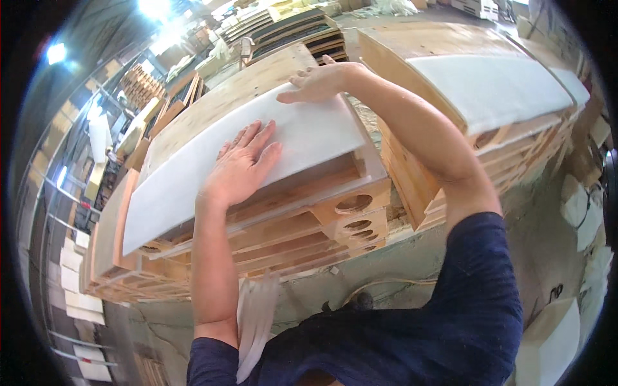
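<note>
Okay, bare left hand and right hand spread, I'd edge-grip the white, rectangular, foam-like sheet: likely light, soft.

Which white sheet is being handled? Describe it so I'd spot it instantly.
Find the large stack of wooden frames at centre-left. Across the near side of its top lies the white sheet. Unlike the other sheet on the right-hand stack, this one has the left hand on it.

Bright lights upper left; grey floor; stacked dark-topped boards behind.
</note>
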Demonstrator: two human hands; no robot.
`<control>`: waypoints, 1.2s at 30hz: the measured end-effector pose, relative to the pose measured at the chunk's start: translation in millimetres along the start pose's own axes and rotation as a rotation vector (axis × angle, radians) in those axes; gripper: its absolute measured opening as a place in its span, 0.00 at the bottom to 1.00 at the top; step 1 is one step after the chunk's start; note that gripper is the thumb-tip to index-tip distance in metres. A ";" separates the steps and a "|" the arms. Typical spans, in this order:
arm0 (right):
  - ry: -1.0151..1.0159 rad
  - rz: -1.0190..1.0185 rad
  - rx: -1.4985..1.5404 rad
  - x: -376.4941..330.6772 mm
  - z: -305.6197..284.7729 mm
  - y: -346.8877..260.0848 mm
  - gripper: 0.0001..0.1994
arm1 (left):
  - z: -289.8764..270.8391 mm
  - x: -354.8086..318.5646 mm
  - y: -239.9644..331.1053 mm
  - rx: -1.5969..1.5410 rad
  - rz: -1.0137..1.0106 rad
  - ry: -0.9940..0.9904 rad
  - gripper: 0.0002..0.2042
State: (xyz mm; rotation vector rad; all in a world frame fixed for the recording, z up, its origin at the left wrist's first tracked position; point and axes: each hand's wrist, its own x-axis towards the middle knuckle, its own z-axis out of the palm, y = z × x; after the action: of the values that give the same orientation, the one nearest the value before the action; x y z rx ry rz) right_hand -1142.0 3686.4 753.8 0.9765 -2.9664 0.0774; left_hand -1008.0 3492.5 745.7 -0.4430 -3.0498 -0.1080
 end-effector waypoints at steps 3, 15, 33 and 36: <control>-0.079 -0.104 -0.054 15.8 2.1 -18.7 0.44 | 0.1 -10.3 -21.6 0.011 -0.033 0.016 0.34; -0.161 0.235 -0.071 34.0 -1.3 -61.0 0.47 | -7.7 -106.0 -189.7 0.054 -0.520 0.089 0.38; -0.120 -0.031 0.079 262.3 22.6 -548.0 0.37 | -6.9 -268.9 -490.6 -0.370 -0.215 0.369 0.25; -0.083 -0.213 0.092 239.0 27.7 -586.3 0.35 | 16.3 -275.5 -535.1 -0.557 0.018 0.435 0.22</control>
State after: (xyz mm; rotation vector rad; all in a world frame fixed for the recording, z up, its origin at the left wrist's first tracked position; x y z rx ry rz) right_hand -986.0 3072.2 758.2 1.3319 -2.9333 0.1760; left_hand -898.2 2904.4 678.3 -0.4020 -2.5468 -0.9310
